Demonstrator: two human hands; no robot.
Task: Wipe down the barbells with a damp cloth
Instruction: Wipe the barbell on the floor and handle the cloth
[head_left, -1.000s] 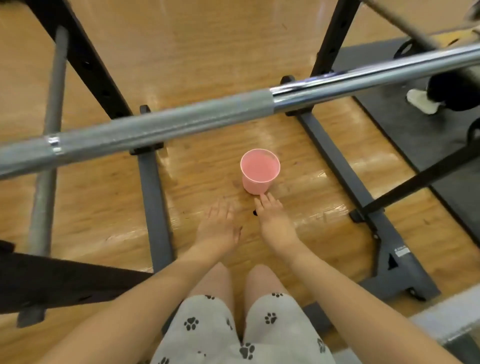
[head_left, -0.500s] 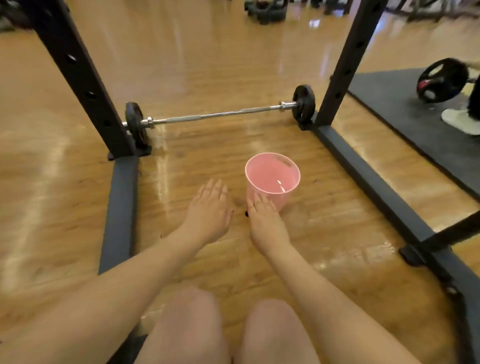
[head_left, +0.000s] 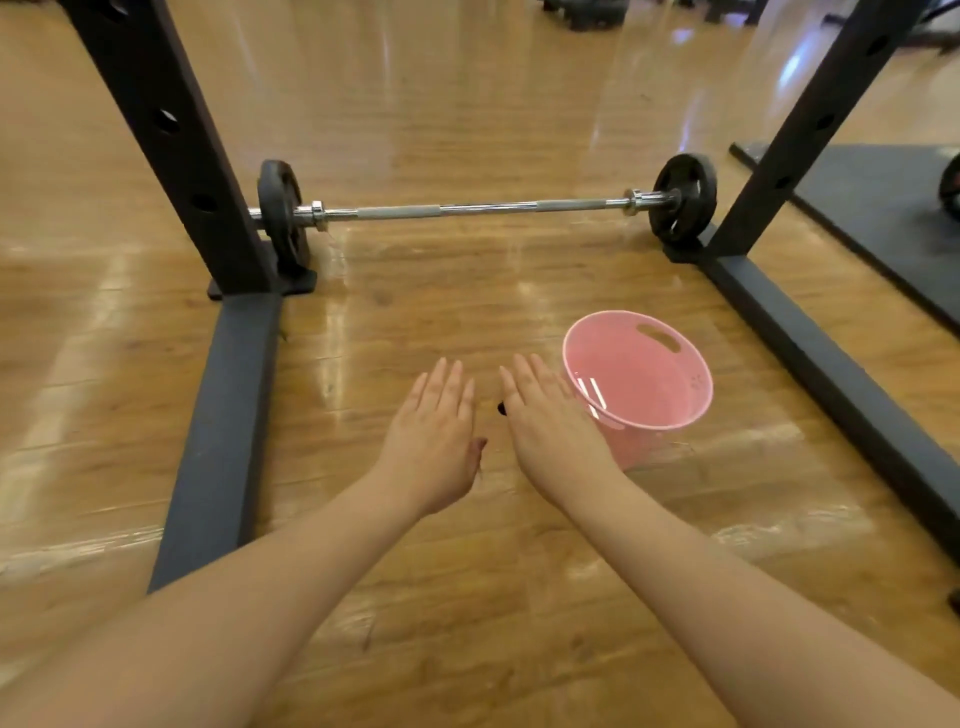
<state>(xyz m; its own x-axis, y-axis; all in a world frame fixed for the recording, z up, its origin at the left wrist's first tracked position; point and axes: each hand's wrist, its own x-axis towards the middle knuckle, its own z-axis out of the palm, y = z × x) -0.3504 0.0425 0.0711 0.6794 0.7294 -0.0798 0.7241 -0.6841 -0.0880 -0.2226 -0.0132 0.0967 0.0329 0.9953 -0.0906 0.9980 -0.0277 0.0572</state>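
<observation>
left hand (head_left: 434, 441) flat, empty | right hand (head_left: 553, 431) flat, empty beside bucket (head_left: 691, 410) | no cloth visible: find one, wring well before wiping barbell (head_left: 467, 210)

A barbell (head_left: 467, 210) lies on the wooden floor at the far side, running left to right between two dark rack uprights. Its chrome shaft has knurled grey sections and carries one small black plate at each end. Nearer, to the right, a pink plastic bucket (head_left: 675, 415) with a slot handle stands upright.
</observation>
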